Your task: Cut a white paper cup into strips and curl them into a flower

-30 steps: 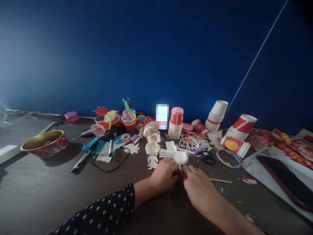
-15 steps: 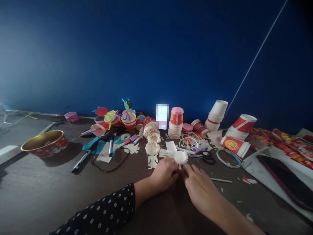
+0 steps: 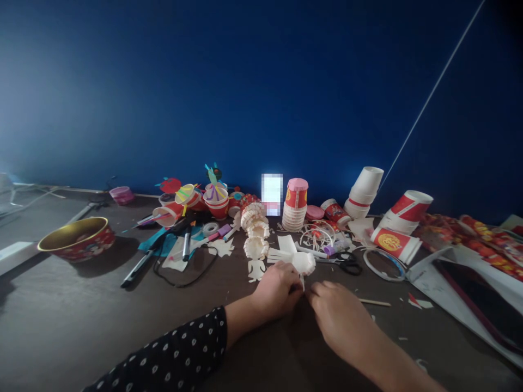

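A white paper cutout [image 3: 303, 262], with strips spreading from a rounded middle, lies at the centre of the dark table [image 3: 196, 326]. My left hand [image 3: 278, 288] touches its near left edge, fingers curled around a part too small to make out. Close on the right, my right hand [image 3: 333, 307] has its fingers bent together at the cutout's near end; whatever they pinch is hidden. Behind my left hand lie a small white paper figure [image 3: 256, 270] and a curving chain of scalloped white paper rings [image 3: 256, 246].
Scissors [image 3: 349, 263], a tape ring [image 3: 384, 264] and a phone [image 3: 482, 302] lie to the right. Upright stacked cups [image 3: 295, 206] stand behind. Leftward are a gold-lined bowl [image 3: 77, 239], a marker [image 3: 187, 243] and a cutter [image 3: 141, 267]. Paper scraps are scattered about.
My right hand has drawn slightly down towards me from the cutout, its fingers now more bent. My left hand is nearly unmoved. The whole view has shifted a little.
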A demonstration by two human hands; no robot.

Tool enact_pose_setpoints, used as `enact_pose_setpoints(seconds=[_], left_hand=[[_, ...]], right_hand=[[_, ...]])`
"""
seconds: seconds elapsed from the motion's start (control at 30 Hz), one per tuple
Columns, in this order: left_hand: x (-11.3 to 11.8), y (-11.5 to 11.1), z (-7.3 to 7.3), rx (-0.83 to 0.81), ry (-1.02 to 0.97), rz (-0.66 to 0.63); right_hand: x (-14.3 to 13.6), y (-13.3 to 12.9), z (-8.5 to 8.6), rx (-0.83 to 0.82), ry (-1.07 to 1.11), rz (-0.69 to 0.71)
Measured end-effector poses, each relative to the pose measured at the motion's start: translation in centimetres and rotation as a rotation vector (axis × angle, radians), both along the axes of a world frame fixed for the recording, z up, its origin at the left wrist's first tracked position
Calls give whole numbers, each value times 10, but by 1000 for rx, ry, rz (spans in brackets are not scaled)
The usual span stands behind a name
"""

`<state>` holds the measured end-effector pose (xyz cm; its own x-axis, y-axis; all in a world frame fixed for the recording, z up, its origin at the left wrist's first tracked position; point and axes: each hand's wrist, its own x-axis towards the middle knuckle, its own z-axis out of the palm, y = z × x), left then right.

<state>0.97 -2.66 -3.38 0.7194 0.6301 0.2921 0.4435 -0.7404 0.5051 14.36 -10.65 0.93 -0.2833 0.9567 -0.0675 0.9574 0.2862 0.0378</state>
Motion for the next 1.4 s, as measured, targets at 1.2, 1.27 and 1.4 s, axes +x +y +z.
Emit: enact_pose_setpoints(seconds=[1.2, 1.27, 1.4], left_hand=[[-1, 2, -5, 57, -8, 24], [-1, 2, -3, 47, -2, 23], [-1, 3, -4, 58, 5, 20]], right_hand=[[7, 4, 1, -25, 54, -24], [6, 4, 2, -32, 56, -25], [6, 5, 1, -18, 50, -24]])
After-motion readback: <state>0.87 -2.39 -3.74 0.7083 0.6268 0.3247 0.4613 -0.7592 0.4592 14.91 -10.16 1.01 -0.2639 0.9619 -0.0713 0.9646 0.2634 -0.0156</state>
